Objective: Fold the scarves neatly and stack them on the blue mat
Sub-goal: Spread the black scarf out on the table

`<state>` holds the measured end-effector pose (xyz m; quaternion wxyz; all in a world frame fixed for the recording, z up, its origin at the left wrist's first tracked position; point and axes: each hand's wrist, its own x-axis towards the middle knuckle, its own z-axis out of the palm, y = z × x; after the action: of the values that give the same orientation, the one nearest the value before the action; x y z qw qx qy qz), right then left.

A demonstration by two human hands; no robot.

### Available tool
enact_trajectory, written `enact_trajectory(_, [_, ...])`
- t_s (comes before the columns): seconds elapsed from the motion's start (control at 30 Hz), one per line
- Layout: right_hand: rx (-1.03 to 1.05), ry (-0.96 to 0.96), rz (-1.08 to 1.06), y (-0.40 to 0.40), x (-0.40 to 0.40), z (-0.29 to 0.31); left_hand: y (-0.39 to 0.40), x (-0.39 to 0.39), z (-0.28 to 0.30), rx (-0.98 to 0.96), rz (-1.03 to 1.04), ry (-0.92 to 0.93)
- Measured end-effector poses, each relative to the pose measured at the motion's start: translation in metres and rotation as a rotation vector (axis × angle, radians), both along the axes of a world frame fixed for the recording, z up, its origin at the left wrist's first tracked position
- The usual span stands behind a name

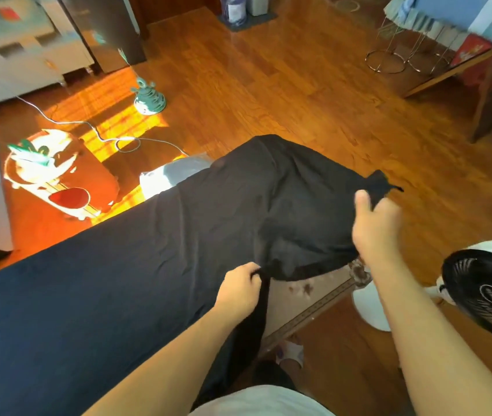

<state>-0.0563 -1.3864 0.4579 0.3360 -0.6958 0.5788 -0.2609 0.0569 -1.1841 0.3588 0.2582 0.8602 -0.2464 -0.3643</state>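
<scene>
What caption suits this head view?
Both hands, left and right, grip a black scarf over the blue mat.

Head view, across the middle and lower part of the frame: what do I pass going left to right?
cartoon floor mat → dark blue mat → left hand, gripping the black scarf → right hand, pinching the scarf's far corner → black-and-white fan

You stand on a glossy wooden floor (268,73) with a sunlit patch (112,115) at left. A white cable (88,124) crosses it. A black-and-white fan (487,289) sits at your right, white cabinets (22,55) far left.
</scene>
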Motion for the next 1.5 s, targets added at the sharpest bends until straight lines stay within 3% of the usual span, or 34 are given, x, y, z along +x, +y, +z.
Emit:
enact_trajectory(0.1, [0.079,0.330,0.868,0.044,0.014,-0.033,-0.002,-0.006,0.024,-0.221,-0.049,0.008])
enact_trajectory(0.17, [0.165,0.393,1.084,0.069,0.022,-0.044,-0.001,-0.008,0.036,-0.297,0.038,0.060])
enact_trajectory(0.3, [0.085,0.463,1.022,0.080,0.038,-0.045,0.009,-0.015,0.034,-0.398,0.231,0.009])
enact_trajectory(0.37, [0.144,0.382,0.999,0.075,0.043,-0.042,0.023,-0.018,0.021,-0.375,0.297,0.142])
enact_trajectory(0.47, [0.127,0.288,0.979,0.067,0.044,-0.036,0.060,-0.016,-0.013,-0.004,0.101,0.077])
enact_trajectory(0.53, [0.101,0.344,0.927,0.052,0.039,-0.032,0.097,-0.007,-0.030,0.272,0.045,0.015])
enact_trajectory(0.63, [0.004,0.773,0.851,0.013,0.024,-0.036,0.161,0.009,-0.045,0.488,0.032,0.025])
enact_trajectory(0.73, [0.001,1.157,0.832,0.009,0.017,-0.043,0.198,0.016,-0.053,0.459,0.034,-0.068])
enact_trajectory(0.83, [-0.073,0.988,1.014,0.047,0.039,-0.046,0.195,0.003,-0.042,0.235,0.002,-0.159])
enact_trajectory(0.93, [-0.128,0.855,1.349,0.123,0.070,-0.047,0.182,-0.013,-0.026,0.064,-0.087,-0.366])
enact_trajectory(1.07, [0.076,0.728,1.619,0.222,0.088,-0.060,0.184,-0.015,-0.011,-0.086,-0.052,-0.407])
enact_trajectory(1.2, [-0.005,0.708,1.526,0.251,0.082,-0.083,0.209,-0.009,0.001,-0.149,0.241,-0.209])
enact_trajectory(1.27, [0.006,0.691,1.442,0.254,0.077,-0.086,0.223,-0.008,-0.004,-0.127,0.227,-0.134])
enact_trajectory(1.4, [0.015,0.557,1.325,0.249,0.070,-0.062,0.255,0.002,-0.032,0.157,0.048,-0.135])
enact_trajectory(1.5, [-0.074,0.523,1.183,0.229,0.063,-0.044,0.290,0.015,-0.051,0.320,0.256,-0.130])
